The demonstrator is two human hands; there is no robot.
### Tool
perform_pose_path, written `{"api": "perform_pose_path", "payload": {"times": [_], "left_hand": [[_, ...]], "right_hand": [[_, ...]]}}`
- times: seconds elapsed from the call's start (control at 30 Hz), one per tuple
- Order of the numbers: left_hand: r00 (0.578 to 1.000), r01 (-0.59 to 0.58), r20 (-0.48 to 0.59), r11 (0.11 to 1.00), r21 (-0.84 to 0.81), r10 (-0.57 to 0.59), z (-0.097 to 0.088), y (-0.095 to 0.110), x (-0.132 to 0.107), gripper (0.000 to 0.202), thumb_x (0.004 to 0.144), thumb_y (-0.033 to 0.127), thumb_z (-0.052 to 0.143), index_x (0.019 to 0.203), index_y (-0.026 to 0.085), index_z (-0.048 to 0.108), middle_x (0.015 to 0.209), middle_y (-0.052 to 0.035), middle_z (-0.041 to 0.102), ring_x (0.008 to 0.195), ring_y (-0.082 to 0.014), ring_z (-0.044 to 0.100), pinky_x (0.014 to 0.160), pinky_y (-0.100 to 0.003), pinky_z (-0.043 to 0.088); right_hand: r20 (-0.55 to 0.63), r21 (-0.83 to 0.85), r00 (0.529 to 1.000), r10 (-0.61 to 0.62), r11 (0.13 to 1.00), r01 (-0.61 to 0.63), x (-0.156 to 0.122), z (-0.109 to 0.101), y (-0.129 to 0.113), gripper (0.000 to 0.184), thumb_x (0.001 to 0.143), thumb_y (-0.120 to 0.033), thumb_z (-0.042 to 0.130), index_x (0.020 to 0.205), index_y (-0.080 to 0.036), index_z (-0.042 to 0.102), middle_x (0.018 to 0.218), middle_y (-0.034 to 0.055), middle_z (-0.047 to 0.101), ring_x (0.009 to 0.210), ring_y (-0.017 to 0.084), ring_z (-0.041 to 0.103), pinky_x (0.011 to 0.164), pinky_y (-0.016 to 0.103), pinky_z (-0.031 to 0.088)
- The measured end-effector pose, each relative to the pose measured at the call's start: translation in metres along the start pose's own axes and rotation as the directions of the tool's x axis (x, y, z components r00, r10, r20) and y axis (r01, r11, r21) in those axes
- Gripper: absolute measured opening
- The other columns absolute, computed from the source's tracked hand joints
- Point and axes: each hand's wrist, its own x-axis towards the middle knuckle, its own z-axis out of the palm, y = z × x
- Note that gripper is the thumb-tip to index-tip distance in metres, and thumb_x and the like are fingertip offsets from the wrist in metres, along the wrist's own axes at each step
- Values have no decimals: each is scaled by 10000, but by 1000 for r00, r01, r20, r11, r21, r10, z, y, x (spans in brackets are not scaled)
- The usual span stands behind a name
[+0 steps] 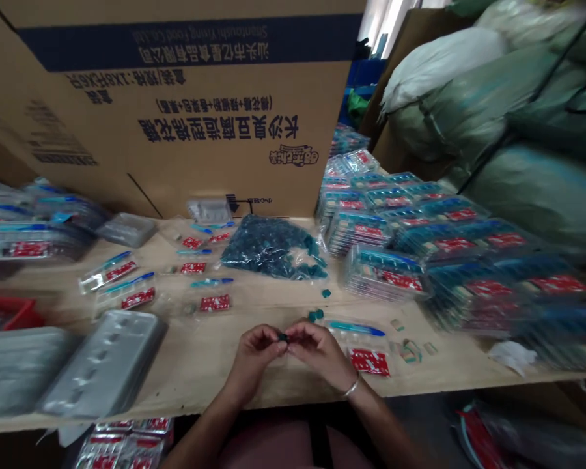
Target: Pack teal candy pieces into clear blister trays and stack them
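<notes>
Low in the frame, bottom centre, there it was: a dusky pink garment (268, 448), its top edge a smooth curve, with a black strap (320, 444) running straight down it, though in that dim light the pink was hard to judge. And right of centre, a thin silvery bracelet (352, 387) gleamed behind the right hand (322, 352)! That and the left hand (254, 355) were bare, both forearms (208, 420) too.

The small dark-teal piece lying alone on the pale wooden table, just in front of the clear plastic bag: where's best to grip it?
Probably pinch the small dark-teal piece by its left and right sides, from above and the person's side: it's small and low, and the clear plastic bag lies just behind it.
</notes>
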Motion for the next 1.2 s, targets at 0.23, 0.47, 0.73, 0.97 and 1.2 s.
{"api": "perform_pose_path", "payload": {"times": [0.23, 0.47, 0.73, 0.97, 1.2], "left_hand": [[970, -171, -55, 828, 534, 236, -53, -5, -58, 171, 791, 325, 587, 752, 177, 664, 813, -56, 656, 787, -185, 602, 711, -296, 471], [852, -370, 196, 294, 882, 485, -93, -23, -48, 123, 825, 209, 542, 801, 201, 662, 844, -50, 666, 836, -189, 581, 765, -338, 466], [789, -454, 307, 169, 875, 533, -95, -25, -44, 149, 852, 220, 517, 788, 190, 649, 844, -54, 656, 822, -183, 575, 731, -325, 467], [733, -470, 333, 88, 878, 593, -95, -24, -44, 109, 826, 220, 553, 848, 209, 659, 900, -55, 682, 916, -219, 580, 792, -378, 463], [717, -534, 288, 235, 812, 634, -59, -10, -25, 177, 813, 193, 557, 962, 208, 649, 968, -71, 676, 924, -205, 601, 798, -363, 497]], "right_hand": [[153, -109, 988, -35, 993, 52, -12, 33, 10, 101, 746, -218, 625, 841, -186, 608, 753, -8, 624, 692, 121, 590, 645, 231, 473], [436, -675, 862, -260, 539, 504, 29, 48, 5, 91, 783, -134, 622, 865, -172, 634, 834, 53, 622, 818, 182, 548, 763, 311, 446], [440, -769, 873, -210, 414, 487, 34, 58, 9, 80, 818, -187, 612, 896, -177, 628, 846, 33, 621, 831, 168, 521, 782, 279, 426], [310, -776, 905, -292, 473, 418, 25, 27, -4, 199, 799, -108, 580, 982, -180, 607, 998, 53, 604, 925, 171, 516, 823, 273, 425], [94, -935, 993, -76, 337, 114, 24, -47, -10, 204, 739, -33, 530, 813, -188, 638, 857, 66, 637, 894, 227, 513, 831, 378, 389]]}}
